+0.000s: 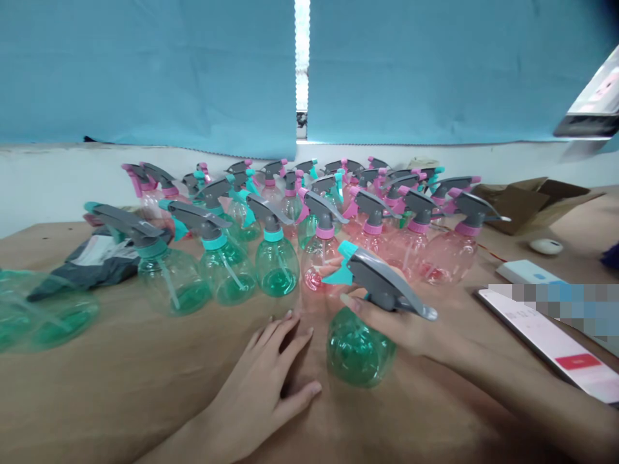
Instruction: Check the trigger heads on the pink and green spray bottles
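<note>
My right hand (387,322) grips a green spray bottle (360,351) around its neck, under the grey and turquoise spray head (382,277). The bottle is slightly tilted. My left hand (271,361) is left of it, palm down over the table (159,393), fingers apart and holding nothing. Behind the hands stand green bottles with turquoise collars, one of them a green bottle (276,267) in the middle, and pink bottles with pink collars, such as a pink bottle (447,258) at the right. More green bottles (53,316) are cut off and blurred at the left edge.
Several rows of spray bottles reach back toward the white wall (48,187). A dark plastic package (101,258) lies at the left. On the right are an open cardboard box (527,203), a white mouse (546,246), a white box (529,272) and a phone (541,341).
</note>
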Demonstrator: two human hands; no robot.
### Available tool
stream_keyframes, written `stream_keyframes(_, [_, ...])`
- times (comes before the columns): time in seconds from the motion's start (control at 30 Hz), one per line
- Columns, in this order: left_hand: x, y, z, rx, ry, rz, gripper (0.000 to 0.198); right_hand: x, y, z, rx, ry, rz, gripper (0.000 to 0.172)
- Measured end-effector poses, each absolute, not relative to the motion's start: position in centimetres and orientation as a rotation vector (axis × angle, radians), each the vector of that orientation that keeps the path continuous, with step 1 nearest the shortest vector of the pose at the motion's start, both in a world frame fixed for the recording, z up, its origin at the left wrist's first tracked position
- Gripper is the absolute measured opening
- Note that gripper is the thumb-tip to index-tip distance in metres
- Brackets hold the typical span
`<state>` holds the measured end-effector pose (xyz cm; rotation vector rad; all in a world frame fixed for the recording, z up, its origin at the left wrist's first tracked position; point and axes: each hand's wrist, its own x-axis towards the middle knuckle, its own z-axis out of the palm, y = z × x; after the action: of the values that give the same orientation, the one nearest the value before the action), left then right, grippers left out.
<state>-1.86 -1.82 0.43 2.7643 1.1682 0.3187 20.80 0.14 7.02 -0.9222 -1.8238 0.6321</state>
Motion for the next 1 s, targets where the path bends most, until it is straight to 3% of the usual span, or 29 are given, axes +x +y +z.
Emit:
stream_keyframes(0.17, [-1.9, -1.8, 0.3, 2.765, 1.157, 0.323, 0.056, 20.6, 0.1, 6.8, -0.937, -1.799, 0.665, 0.005])
stream_keyframes(0.47, [-1.8, -1.7, 0.6, 2.756, 1.148, 0.329, 0.055, 20.9, -0.1, 6.5, -1.019, -1.812, 0.584, 0.004])
stream_keyframes(1.0, [-1.4, -1.9, 1.0, 2.762, 1.146, 0.326, 0.052, 20.3, -0.7, 7.1, -1.228, -1.868, 0.57, 0.023])
